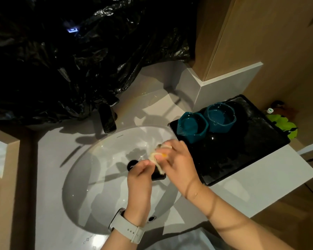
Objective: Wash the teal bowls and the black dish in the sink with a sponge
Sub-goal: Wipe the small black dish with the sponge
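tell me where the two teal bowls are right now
In the head view the two teal bowls stand side by side on the far end of the black tray, on the counter right of the sink, beyond the right hand.

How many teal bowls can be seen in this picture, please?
2. Both stand side by side on the black tray right of the sink: the nearer teal bowl and the farther teal bowl. None seems hidden.
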A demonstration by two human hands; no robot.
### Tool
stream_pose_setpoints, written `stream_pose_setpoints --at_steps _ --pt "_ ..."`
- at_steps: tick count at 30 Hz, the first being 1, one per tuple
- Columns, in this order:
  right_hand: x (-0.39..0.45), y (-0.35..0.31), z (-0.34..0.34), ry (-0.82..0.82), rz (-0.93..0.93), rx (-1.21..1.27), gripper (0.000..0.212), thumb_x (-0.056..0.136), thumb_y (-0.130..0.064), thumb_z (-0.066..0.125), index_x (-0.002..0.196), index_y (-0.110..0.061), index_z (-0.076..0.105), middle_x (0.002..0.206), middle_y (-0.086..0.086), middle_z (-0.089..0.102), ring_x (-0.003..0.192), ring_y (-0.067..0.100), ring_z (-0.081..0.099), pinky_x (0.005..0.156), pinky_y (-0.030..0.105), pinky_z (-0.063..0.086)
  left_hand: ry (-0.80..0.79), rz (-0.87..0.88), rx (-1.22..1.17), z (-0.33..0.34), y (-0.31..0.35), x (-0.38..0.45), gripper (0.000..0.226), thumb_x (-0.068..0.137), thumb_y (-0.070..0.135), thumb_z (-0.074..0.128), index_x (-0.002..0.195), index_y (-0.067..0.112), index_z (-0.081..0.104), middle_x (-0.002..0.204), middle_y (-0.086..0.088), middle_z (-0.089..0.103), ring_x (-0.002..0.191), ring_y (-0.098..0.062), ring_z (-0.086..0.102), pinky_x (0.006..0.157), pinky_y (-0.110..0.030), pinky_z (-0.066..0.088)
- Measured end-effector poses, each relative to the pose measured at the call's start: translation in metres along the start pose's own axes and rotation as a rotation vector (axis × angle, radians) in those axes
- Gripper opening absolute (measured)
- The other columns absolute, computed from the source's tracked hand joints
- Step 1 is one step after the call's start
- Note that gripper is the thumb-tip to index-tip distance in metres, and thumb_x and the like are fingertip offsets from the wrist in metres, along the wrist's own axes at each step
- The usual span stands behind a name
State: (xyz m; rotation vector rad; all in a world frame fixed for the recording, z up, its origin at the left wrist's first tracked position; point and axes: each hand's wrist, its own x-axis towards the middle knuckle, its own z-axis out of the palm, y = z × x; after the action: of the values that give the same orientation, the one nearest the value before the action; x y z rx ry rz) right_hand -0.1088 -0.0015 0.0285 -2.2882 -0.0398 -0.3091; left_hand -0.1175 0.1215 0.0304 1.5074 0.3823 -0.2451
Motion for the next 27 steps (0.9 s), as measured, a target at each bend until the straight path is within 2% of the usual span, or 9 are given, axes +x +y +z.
stream_pose_setpoints --at_steps 3,5,8,10,14,18,21,23,27 --pt "-0.03 -0.003 0.009 0.059 -0.006 0.074 0.016 0.086 -0.027 0.064 0.097 -0.019 0.072 0.104 -0.005 0.055 0.098 0.009 0.047 0.088 0.007 0.036 -0.039 0.025 0.055 -0.011 -0.004 0.002 0.018 0.095 0.0 0.052 0.082 -0.003 0.065 0.077 -0.017 0.061 0.075 -0.025 0.054 0.071 -0.036 0.042" --pt "-0.033 -0.004 0.012 0.097 0.074 0.158 0.015 0.084 -0.031 0.064 0.093 -0.021 0.072 0.1 -0.01 0.053 0.097 0.014 0.051 0.086 0.014 0.041 -0.122 0.052 0.098 -0.017 -0.004 0.0 0.019 0.098 0.005 0.054 0.087 0.002 0.069 0.082 -0.014 0.069 0.079 -0.026 0.063 0.075 -0.035 0.049" --pt "-0.006 -0.001 0.008 0.003 0.232 0.201 0.01 0.082 -0.025 0.067 0.085 -0.018 0.073 0.092 -0.008 0.056 0.092 0.016 0.054 0.082 0.02 0.044 -0.225 0.102 0.191 -0.029 0.002 -0.003 0.015 0.097 0.007 0.057 0.098 0.005 0.072 0.09 -0.007 0.076 0.09 -0.019 0.071 0.08 -0.022 0.053" --pt "0.015 0.001 -0.001 -0.148 0.423 0.343 0.005 0.084 -0.019 0.069 0.084 -0.015 0.072 0.088 0.0 0.062 0.082 0.014 0.058 0.073 0.02 0.046 -0.302 0.116 0.194 -0.038 0.007 -0.004 0.017 0.097 0.005 0.057 0.1 0.007 0.073 0.09 -0.004 0.077 0.089 -0.011 0.071 0.078 -0.015 0.05" --pt "0.024 0.006 0.001 -0.397 0.891 0.796 0.015 0.091 -0.009 0.054 0.089 -0.009 0.068 0.077 0.008 0.061 0.068 0.018 0.055 0.062 0.028 0.042 -0.298 0.108 0.022 -0.05 0.013 -0.001 0.013 0.093 0.015 0.064 0.091 0.009 0.075 0.09 -0.012 0.075 0.087 -0.02 0.07 0.082 -0.027 0.054" --pt "0.012 0.002 0.013 -0.415 1.223 1.201 0.011 0.078 -0.012 0.051 0.072 -0.012 0.06 0.069 0.006 0.054 0.062 0.017 0.049 0.057 0.024 0.034 -0.281 0.112 -0.092 -0.051 0.01 0.002 0.02 0.088 0.026 0.059 0.084 0.017 0.076 0.086 -0.009 0.073 0.085 -0.019 0.069 0.081 -0.03 0.056" --pt "0.005 0.002 0.017 -0.394 1.353 1.274 0.033 0.083 -0.008 0.042 0.055 -0.011 0.059 0.06 0.005 0.053 0.047 0.015 0.041 0.041 0.016 0.03 -0.191 0.139 -0.076 -0.046 0.007 0.008 0.018 0.087 0.032 0.062 0.086 0.019 0.075 0.088 -0.007 0.069 0.091 -0.021 0.063 0.09 -0.04 0.05" --pt "0.003 0.003 0.017 -0.383 1.403 1.288 0.032 0.086 -0.005 0.037 0.061 -0.01 0.056 0.063 0.006 0.052 0.043 0.015 0.039 0.036 0.015 0.028 -0.147 0.165 -0.073 -0.042 0.006 0.012 0.019 0.089 0.028 0.06 0.087 0.014 0.072 0.086 -0.007 0.068 0.089 -0.021 0.063 0.089 -0.041 0.05" --pt "-0.001 0.004 0.019 -0.431 1.407 1.302 0.028 0.086 -0.003 0.029 0.069 -0.01 0.05 0.06 0.003 0.049 0.039 0.015 0.041 0.032 0.017 0.031 -0.203 0.295 0.02 -0.031 0.015 0.011 0.021 0.101 0.007 0.051 0.1 0.003 0.071 0.092 -0.007 0.076 0.091 -0.02 0.072 0.084 -0.027 0.055"
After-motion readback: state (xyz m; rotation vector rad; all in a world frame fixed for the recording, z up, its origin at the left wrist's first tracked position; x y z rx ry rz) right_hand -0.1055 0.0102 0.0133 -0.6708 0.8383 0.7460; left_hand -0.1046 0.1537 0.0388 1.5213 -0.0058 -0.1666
